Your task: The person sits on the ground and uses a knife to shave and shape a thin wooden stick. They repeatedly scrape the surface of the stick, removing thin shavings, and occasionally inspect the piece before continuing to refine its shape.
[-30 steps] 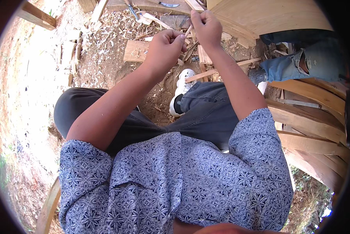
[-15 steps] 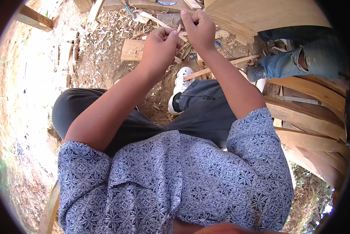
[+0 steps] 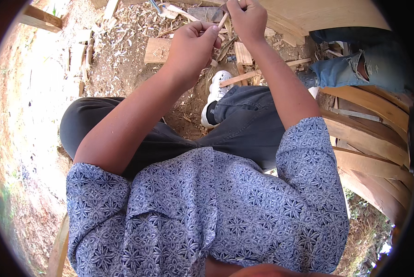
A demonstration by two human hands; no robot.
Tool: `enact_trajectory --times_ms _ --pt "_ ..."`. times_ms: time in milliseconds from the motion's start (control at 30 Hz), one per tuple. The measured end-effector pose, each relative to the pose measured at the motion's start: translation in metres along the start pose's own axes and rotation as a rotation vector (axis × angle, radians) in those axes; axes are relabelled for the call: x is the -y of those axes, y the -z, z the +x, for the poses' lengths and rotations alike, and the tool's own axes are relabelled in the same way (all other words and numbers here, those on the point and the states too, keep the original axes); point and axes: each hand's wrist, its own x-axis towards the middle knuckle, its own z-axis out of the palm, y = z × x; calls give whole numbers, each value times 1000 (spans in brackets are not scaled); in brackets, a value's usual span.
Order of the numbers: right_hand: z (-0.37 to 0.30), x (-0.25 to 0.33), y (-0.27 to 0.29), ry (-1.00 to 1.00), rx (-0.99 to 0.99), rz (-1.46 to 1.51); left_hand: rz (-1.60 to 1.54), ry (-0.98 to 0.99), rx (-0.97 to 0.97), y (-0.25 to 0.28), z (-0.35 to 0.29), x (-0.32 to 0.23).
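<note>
My left hand (image 3: 193,46) is closed round a thin pale wooden stick (image 3: 223,21), which slants up and right out of its pinch. A pale end (image 3: 214,63) below the fingers looks like the same stick. Close by at the upper right, my right hand (image 3: 249,21) is closed with thumb and fingers together at the stick's far tip. It grips a small dark blade-like tool (image 3: 224,8), mostly hidden by the fingers. The blade piece meets or nearly meets the stick; I cannot tell which.
Wood shavings litter the dirt around a flat board (image 3: 157,51) and a smaller block (image 3: 243,53). A long strip (image 3: 267,72) crosses my white shoe (image 3: 214,99). Another person's torn jeans (image 3: 341,71) and curved timbers (image 3: 364,134) lie to the right.
Both hands have moved up in the picture, the right one also rightward. The right hand is farther from the left, and more of the stick shows between them.
</note>
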Motion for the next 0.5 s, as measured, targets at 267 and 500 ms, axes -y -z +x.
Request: enact_trajectory --times_ms 267,500 --pt "7 1 -1 -99 -43 -41 -174 47 86 5 -1 -2" --pt "0 13 -6 3 -61 43 -140 48 22 -1 -1 -5"
